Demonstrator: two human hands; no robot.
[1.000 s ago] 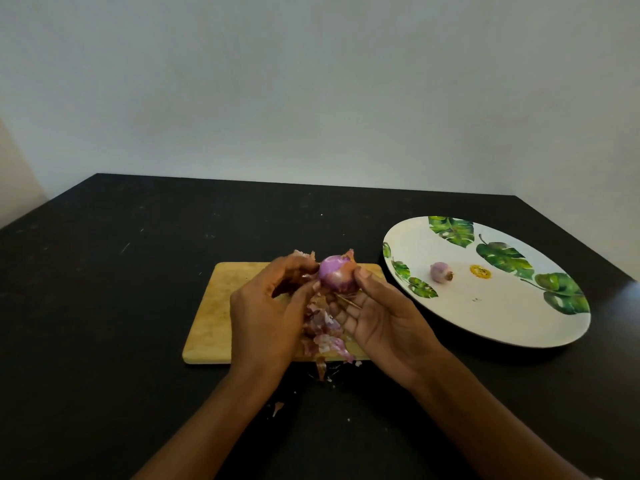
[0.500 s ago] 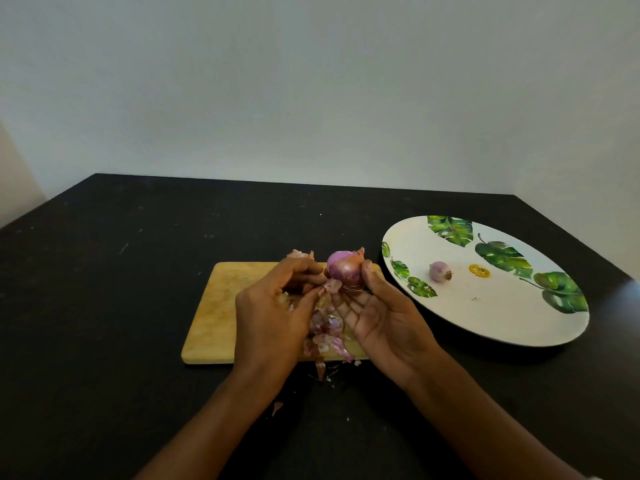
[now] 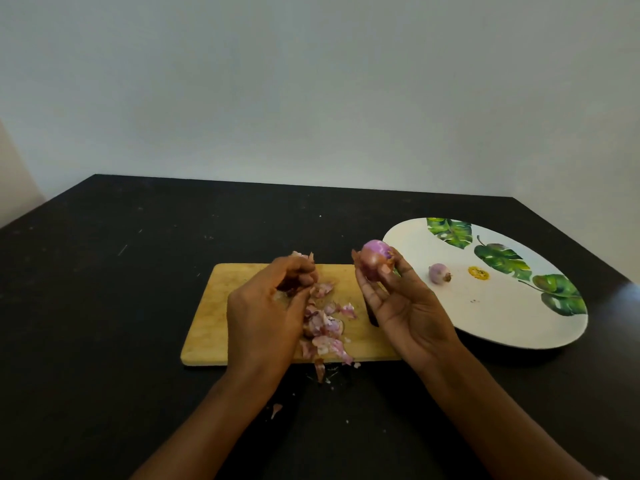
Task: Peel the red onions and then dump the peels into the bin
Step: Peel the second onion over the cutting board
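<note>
Gripping the red onion at their tips, right fingers curl; left fingers pinch peel.

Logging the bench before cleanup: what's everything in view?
Table: one, black, under everything.
Board: one, tan wood, table centre.
Peels: a pile, pink-purple, on the board; few scraps on the table before it.
Plate: one, white with green leaves, right of the board.
Plate onion: one, pale purple, on the plate.
Mark: one, yellow, on the plate.
Held onion: one, purple, in the right hand.
Hands: two; left hand curled over the board, right hand gripping the held onion.
</note>
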